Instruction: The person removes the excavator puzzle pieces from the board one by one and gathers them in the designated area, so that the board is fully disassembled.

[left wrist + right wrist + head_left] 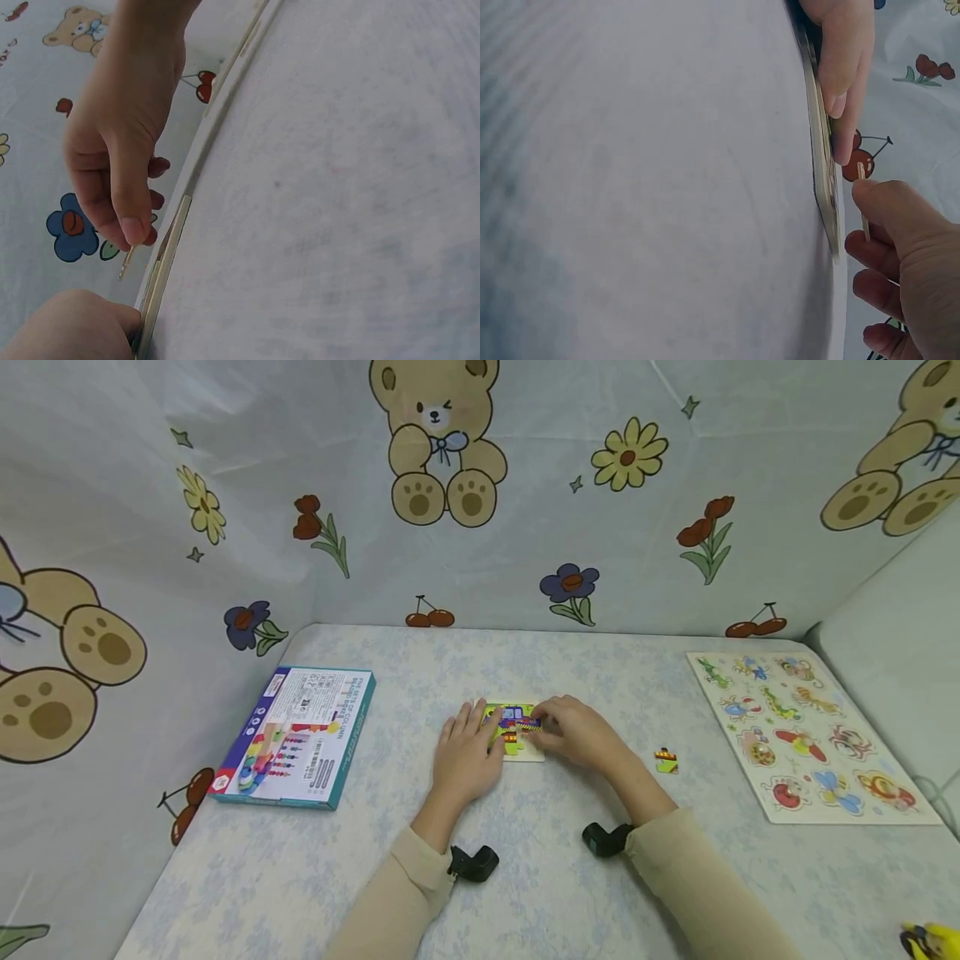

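Observation:
A small jigsaw board (534,755) with a colourful vehicle picture lies on the table, partly covered by both hands. My left hand (467,762) rests on its left side with the fingers extended. Over the right side, my right hand (583,737) pinches a thin puzzle piece (866,227) between thumb and fingers. Seen edge-on in the left wrist view, that piece is tilted and held just above the board; its printed face is hidden. A loose puzzle piece (665,761), yellow-green with red and dark markings, lies on the table to the right of my right hand.
On the left lies a flat toy box (307,735) with teal sides. A larger board (817,739) printed with insects and other small animals lies at the right. Part of a yellow toy (933,941) shows in the bottom right corner. Patterned cloth (495,568) hangs behind the table.

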The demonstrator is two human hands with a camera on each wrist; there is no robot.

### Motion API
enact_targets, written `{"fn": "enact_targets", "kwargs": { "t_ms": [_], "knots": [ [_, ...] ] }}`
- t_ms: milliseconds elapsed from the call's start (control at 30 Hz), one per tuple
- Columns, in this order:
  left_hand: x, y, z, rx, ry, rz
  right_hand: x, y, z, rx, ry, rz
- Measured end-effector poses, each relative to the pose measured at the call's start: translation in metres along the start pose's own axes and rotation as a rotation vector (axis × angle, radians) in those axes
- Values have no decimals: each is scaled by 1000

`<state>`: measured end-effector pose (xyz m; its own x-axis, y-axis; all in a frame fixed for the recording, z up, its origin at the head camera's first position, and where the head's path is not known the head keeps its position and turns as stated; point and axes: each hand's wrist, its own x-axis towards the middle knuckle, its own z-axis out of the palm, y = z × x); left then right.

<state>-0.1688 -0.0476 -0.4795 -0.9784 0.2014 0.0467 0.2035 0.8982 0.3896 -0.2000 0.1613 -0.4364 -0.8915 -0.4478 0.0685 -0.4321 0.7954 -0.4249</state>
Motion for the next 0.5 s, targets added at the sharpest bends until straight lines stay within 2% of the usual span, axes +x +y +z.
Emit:
{"fn": "enact_targets", "kwargs": {
  "t_ms": [233,500],
  "knots": [
    [-1,0,1,6,2,-3,-8,6,-17,-23,71,-29],
    [0,-2,3,3,2,1,-30,36,-46,-47,96,42]
  ]
}}
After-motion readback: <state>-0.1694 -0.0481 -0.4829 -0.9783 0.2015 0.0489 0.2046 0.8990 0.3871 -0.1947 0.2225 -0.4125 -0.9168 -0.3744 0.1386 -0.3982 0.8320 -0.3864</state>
